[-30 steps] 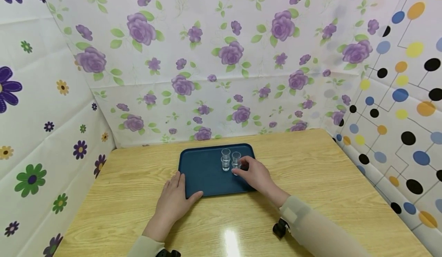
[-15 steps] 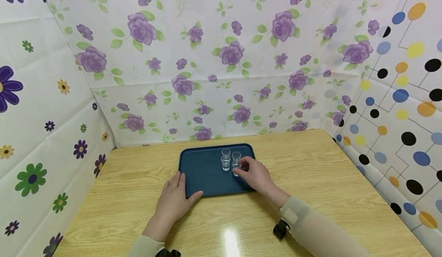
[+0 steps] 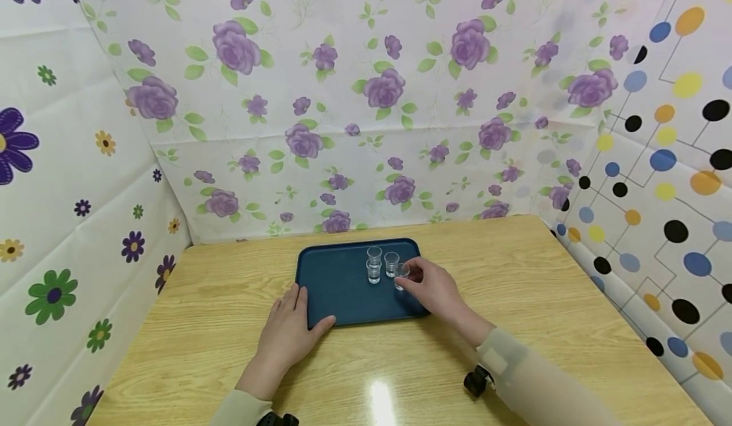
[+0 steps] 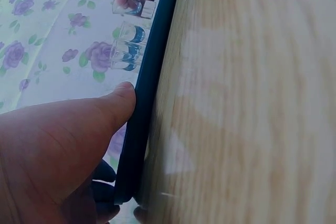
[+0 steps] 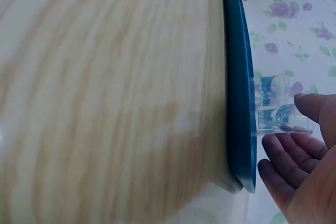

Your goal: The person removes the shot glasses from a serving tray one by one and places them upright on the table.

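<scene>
Several small clear shot glasses stand on a dark blue tray [image 3: 337, 295]. My right hand [image 3: 437, 289] pinches one shot glass [image 3: 401, 276] between thumb and fingers near the tray's right side. In the right wrist view that glass [image 5: 283, 119] appears upright, close to the tray surface. To its left stand another glass [image 3: 391, 264] and two more in line, a rear glass [image 3: 374, 253] and a front glass [image 3: 374, 274]. My left hand [image 3: 288, 330] rests at the tray's front left corner with fingers extended along the left edge and thumb at the front rim.
The tray lies on a light wooden table [image 3: 503, 261], near its back edge. A flowered cloth [image 3: 343, 108] hangs behind, with patterned cloths at both sides. A black wrist camera [image 3: 477, 380] sits under the right sleeve.
My right hand has moved right with the pinched shot glass, away from the glass behind it. That rear glass now shows more fully. My left hand and the tray stay put.
</scene>
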